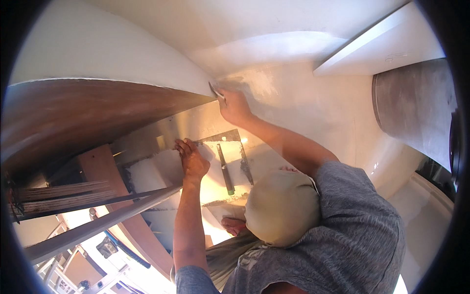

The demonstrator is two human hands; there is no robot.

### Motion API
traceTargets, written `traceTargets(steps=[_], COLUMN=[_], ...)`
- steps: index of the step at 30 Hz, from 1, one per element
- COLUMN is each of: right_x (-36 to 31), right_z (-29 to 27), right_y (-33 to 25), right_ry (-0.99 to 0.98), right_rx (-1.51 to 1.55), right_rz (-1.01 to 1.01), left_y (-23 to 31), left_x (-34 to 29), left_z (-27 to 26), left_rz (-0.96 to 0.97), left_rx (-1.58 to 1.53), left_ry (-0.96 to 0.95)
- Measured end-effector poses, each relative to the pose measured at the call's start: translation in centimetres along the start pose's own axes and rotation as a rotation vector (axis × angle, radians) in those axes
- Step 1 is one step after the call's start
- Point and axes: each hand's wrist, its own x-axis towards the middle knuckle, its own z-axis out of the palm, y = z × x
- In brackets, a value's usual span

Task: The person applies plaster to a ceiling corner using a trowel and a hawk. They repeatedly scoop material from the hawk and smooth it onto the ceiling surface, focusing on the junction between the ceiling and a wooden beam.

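Observation:
My right hand (pixel 234 108) is closed round a thin-bladed scraper (pixel 216 91). Its blade touches the wall corner, where the pale upper panel and brown curved surface meet. Lower and to the left, my left hand (pixel 192 161) has its fingers curled over the edge of a flat board (pixel 211 191) smeared with white paste. The fingertips are partly hidden. On that board, right of my left hand, lies a long narrow tool (pixel 225 171) with a greenish end. Whitish smeared patches (pixel 264 82) mark the wall beyond my right hand.
A grey beam (pixel 105 229) slants up from the lower left toward my left wrist. Brown planks (pixel 132 230) and a ladder-like frame (pixel 61 269) stand below it. The brown curved surface (pixel 88 110) hangs at left; a white ledge (pixel 382 44) juts out at upper right.

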Motion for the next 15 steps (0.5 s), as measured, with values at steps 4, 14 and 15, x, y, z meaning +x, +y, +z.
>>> traceTargets(steps=[4, 14, 15], right_x=[2.7, -3.3, -5.0], right_z=[0.5, -9.1, -11.0], right_y=[0.9, 2.4, 3.8], right_ry=[0.076, 0.089, 0.136], right_rx=[-0.074, 0.172, 0.145], right_rz=[-0.076, 0.169, 0.193], left_y=[0.0, 1.2, 2.6], left_x=[0.2, -1.7, -2.6], left_z=[0.9, -2.8, -3.6], left_rz=[0.018, 0.159, 0.212], left_rx=[0.014, -0.026, -0.014], left_ry=[0.065, 0.102, 0.130])
